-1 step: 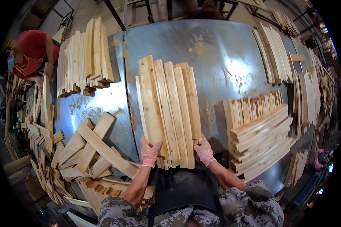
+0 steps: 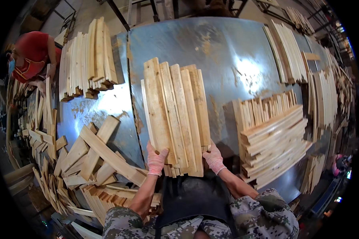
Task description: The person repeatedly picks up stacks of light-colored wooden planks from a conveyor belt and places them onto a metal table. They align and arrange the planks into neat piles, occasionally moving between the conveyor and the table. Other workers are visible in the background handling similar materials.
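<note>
Downward head-height fisheye view

a woodworking workshop: stacked boards (image 2: 290, 51) at two o'clock, loose planks (image 2: 111, 155) at eight, a masked worker (image 2: 35, 49) at ten.

1. Held boards (image 2: 152, 107): pale yellow-tan wood, streaked with darker grain.
2. Left grip (image 2: 156, 161) and right grip (image 2: 214, 159): mottled pink-and-white gloves.
3. Sleeves (image 2: 273, 211): grey, green and off-white pixelated camouflage.
4. Apron (image 2: 193, 205): black.
5. Desk (image 2: 171, 44): blue-grey, blotched with tan-brown, with patches of white glare.
6. Stacked boards (image 2: 273, 137) on the right: cream to honey.
7. Top (image 2: 32, 47) at far left: red with yellowish trim; mask (image 2: 11, 64): pale blue.
</note>
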A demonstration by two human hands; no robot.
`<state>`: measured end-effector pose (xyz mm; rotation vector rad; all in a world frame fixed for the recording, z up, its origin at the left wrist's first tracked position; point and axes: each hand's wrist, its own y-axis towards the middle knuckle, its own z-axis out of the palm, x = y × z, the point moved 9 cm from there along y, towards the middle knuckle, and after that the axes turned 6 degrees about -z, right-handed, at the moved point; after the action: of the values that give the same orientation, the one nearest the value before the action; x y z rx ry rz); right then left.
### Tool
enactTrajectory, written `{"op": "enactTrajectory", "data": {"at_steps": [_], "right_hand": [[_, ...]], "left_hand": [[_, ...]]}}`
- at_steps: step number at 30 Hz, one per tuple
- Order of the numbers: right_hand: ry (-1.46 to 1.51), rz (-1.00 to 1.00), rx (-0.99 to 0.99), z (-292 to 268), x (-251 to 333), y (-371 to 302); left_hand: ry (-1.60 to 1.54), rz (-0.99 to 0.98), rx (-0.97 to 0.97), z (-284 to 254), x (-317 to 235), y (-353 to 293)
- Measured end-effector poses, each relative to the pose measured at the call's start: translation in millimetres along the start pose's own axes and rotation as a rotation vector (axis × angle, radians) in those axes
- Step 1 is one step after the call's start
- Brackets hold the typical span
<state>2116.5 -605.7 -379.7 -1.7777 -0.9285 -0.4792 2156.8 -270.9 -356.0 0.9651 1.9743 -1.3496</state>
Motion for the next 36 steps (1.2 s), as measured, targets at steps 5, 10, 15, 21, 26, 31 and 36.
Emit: {"op": "enactTrajectory", "data": {"at_steps": [5, 10, 15, 21, 26, 31, 36], "right_hand": [[0.299, -0.084, 0.127, -9.4, -13.4, -52.3], [0.071, -0.322, -0.074, -50.1, 19.7, -55.7], [-0.416, -0.504, -0.094, -18.4, 45.1, -52.0], [-0.274, -0.205, 0.092, -39.3, 76.0, -77.1], [0.341, -0.428, -0.191, -42.8, 67.1, -47.7], [-0.063, -0.257, 0.241, 3.1, 89.9, -43.0], [-0.389, -0.312, 0.288, 27.9, 108.7, -71.9]], "left_hand": [[-0.04, -0.01, 0.066, -1.0, 32.2, -34.8], [0.416, 0.09, -0.231, 7.2, -0.2, -65.7], [0.831, -0.012, -0.166, 48.7, -46.6, -105.6], [0.562, 0.042, -0.174, 65.2, -47.0, -126.7], [0.469, 0.117, -0.13, 56.3, -40.1, -113.9], [0.063, 0.027, 0.138, 49.4, -22.4, -96.0], [-0.139, -0.032, 0.265, 37.8, -8.4, -106.4]]}}
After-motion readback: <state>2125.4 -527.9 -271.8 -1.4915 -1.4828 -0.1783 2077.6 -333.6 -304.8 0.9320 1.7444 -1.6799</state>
